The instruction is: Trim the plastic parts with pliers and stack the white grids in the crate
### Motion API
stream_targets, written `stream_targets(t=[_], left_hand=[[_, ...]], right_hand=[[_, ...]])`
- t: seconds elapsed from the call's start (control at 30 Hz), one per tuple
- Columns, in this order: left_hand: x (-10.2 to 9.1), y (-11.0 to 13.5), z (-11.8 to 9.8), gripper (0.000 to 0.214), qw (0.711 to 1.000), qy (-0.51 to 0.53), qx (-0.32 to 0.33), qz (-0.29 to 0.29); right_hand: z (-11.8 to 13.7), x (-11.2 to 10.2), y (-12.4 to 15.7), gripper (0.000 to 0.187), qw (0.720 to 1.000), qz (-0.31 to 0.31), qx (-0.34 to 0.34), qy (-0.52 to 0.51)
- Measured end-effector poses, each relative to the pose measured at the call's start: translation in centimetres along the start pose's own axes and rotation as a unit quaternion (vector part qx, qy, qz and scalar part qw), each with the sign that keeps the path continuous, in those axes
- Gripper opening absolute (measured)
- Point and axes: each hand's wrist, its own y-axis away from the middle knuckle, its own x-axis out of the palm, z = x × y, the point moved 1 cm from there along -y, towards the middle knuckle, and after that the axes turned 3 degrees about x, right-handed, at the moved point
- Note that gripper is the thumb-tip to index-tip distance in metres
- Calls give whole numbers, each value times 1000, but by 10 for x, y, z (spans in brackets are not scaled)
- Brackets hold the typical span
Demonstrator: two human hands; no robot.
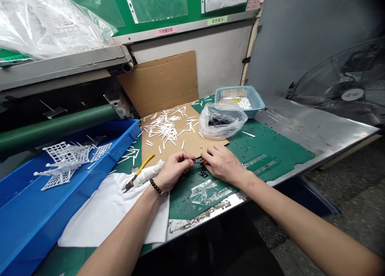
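My left hand (173, 169) and my right hand (221, 162) meet at the near edge of a brown cardboard sheet (192, 141), both with fingers pinched together. Between the fingertips sits a small dark part (198, 161) with a trace of orange; what it is I cannot make out. A few small black pieces (203, 173) lie on the green mat (270, 147) just below the right hand. A pile of short white sticks (164, 127) is spread over the cardboard beyond my hands. A beaded bracelet circles my left wrist.
Yellow-handled pliers (138, 173) lie on a white cloth (105, 208) to the left. A blue tray (36, 203) holds white plastic grids (67, 161). A clear bag of black parts (221, 120) and a light blue basket (240, 99) stand behind. A fan (345, 87) is at right.
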Motion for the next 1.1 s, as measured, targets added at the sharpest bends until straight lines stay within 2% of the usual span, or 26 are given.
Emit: stream_targets(t=[0.33, 0.57, 0.7, 1.1], left_hand=[[0, -2, 5, 22, 999, 31, -13, -3], [0, 3, 2, 22, 998, 67, -2, -1], [-1, 2, 2, 20, 997, 81, 4, -1], [-2, 0, 6, 23, 999, 29, 25, 0]], right_hand=[[-1, 7, 0, 8, 1000, 24, 16, -2], [0, 5, 2, 12, 998, -40, 46, -11], [1, 3, 3, 14, 998, -45, 37, -22], [2, 1, 2, 14, 999, -29, 27, -20]])
